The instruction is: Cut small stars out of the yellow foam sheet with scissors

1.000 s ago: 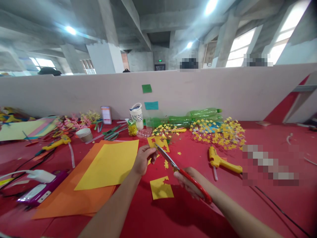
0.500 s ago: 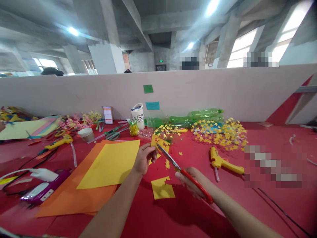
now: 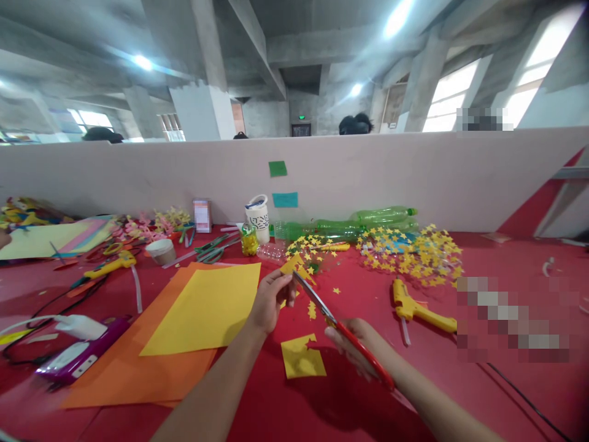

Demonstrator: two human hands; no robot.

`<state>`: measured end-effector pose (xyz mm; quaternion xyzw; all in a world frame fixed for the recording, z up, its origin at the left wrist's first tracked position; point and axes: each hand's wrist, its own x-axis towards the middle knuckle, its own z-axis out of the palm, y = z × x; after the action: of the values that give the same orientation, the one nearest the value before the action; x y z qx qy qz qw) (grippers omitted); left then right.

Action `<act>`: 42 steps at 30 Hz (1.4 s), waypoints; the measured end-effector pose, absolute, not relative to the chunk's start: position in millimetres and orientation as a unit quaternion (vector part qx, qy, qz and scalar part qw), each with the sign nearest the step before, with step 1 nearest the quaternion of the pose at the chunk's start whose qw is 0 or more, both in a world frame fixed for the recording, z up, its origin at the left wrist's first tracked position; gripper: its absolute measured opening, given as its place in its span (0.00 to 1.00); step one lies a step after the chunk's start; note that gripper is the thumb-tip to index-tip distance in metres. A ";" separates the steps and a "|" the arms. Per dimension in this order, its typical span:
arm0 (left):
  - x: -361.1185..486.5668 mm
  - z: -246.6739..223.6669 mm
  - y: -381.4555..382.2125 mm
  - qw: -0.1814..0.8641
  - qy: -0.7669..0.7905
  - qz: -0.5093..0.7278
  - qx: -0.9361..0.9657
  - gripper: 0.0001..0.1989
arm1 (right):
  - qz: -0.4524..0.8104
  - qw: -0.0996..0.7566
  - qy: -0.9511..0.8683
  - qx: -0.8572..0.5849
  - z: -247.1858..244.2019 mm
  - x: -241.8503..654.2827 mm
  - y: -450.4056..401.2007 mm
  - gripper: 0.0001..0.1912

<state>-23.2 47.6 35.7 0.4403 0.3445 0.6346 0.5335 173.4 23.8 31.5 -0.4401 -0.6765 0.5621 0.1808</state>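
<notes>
Between the fingers and thumb of my left hand (image 3: 271, 298) is a small piece of yellow paper (image 3: 292, 264), held up above the table. My right hand (image 3: 356, 341) grips red-handled scissors (image 3: 338, 325), whose blades point up and left and meet the paper beside my left fingertips. Below them a yellow paper square (image 3: 304, 357) with a notch in its top edge lies on the red table. A few cut yellow scraps (image 3: 311, 310) and a single yellow star (image 3: 336, 291) rest near the blades.
Left of my hands, a yellow sheet (image 3: 207, 307) overlaps orange sheets (image 3: 99, 380). A yellow glue gun (image 3: 418, 310) lies at right, below a heap of yellow stars (image 3: 414, 252). Green bottles (image 3: 340, 228) and a white cup (image 3: 257, 221) stand along the partition. A purple power strip (image 3: 83, 353) sits far left.
The yellow paper in my left hand has turned and now shows as a smaller, pointed shape at the blades. Both hands keep nearly the same place; the view has shifted slightly.
</notes>
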 end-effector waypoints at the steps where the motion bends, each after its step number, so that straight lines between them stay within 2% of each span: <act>1: -23.1 35.7 47.7 0.530 0.342 0.641 0.437 0.07 | 0.565 0.178 -0.676 -0.438 33.3 173.8 23.4 0.22; 14: -28.6 36.7 48.8 0.488 0.374 0.631 0.473 0.09 | 0.552 0.176 -0.687 -0.438 19.0 177.1 26.5 0.26; 42: -34.7 38.5 48.5 0.486 0.393 0.609 0.487 0.09 | 0.560 0.144 -0.674 -0.459 30.7 180.0 27.5 0.22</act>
<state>-34.7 48.5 38.5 0.4872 0.3933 0.6094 0.4864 180.0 27.5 30.7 -0.4592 -0.6741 0.5603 0.1439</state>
